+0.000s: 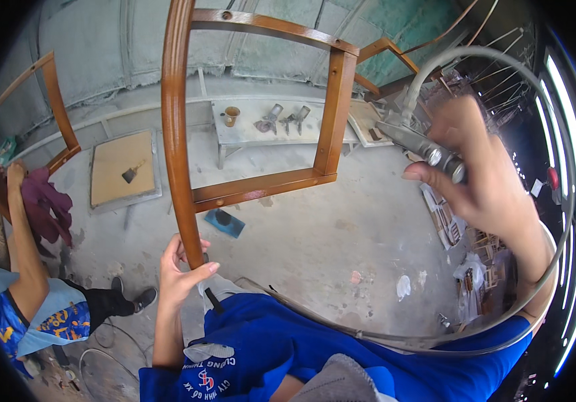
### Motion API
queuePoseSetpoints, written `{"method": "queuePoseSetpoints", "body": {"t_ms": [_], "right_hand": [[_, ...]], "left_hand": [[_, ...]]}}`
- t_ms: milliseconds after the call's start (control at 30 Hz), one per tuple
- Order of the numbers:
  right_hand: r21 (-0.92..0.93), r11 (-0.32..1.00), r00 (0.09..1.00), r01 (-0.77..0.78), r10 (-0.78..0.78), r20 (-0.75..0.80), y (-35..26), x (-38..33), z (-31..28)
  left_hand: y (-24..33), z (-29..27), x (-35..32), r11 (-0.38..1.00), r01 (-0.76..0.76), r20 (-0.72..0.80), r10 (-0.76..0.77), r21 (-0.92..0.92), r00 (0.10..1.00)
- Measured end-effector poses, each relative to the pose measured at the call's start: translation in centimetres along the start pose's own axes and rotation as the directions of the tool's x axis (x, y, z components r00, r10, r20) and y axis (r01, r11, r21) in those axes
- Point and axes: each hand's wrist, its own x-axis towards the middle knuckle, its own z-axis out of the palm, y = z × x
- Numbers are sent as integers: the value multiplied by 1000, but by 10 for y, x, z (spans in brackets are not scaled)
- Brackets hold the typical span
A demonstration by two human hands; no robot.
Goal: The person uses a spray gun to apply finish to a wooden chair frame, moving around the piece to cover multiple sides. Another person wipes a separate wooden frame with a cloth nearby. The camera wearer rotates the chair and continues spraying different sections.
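A glossy brown wooden chair frame stands up in front of me, its curved leg running down the middle left. My left hand is closed around the lower end of that leg. My right hand is raised at the right and grips a metal spray gun, whose nozzle points left toward the frame. A grey hose loops from the gun around my right arm and across my blue shirt.
Another person in blue crouches at the lower left, rubbing a second chair frame with a maroon cloth. A low white bench with spray guns and a cup stands beyond. A board with a brush lies on the concrete floor.
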Motion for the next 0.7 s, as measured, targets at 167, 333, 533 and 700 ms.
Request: {"method": "queuePoseSetpoints", "body": {"t_ms": [167,333,533,700], "right_hand": [[-134,990,942,-34,-13,-334,23,9,-10],[333,942,999,-43,31,43,6,-13,22],[441,897,1000,-21,19,10,71,6,58],[-20,999,936,-45,36,-351,104,36,77]], "left_hand": [[1,-15,30,1000,-16,58,16,1,998],[-23,-52,54,998,-55,11,56,-29,998],[-31,-86,111,999,-37,105,40,-23,994],[-24,-104,155,998,-27,166,35,-52,985]]}}
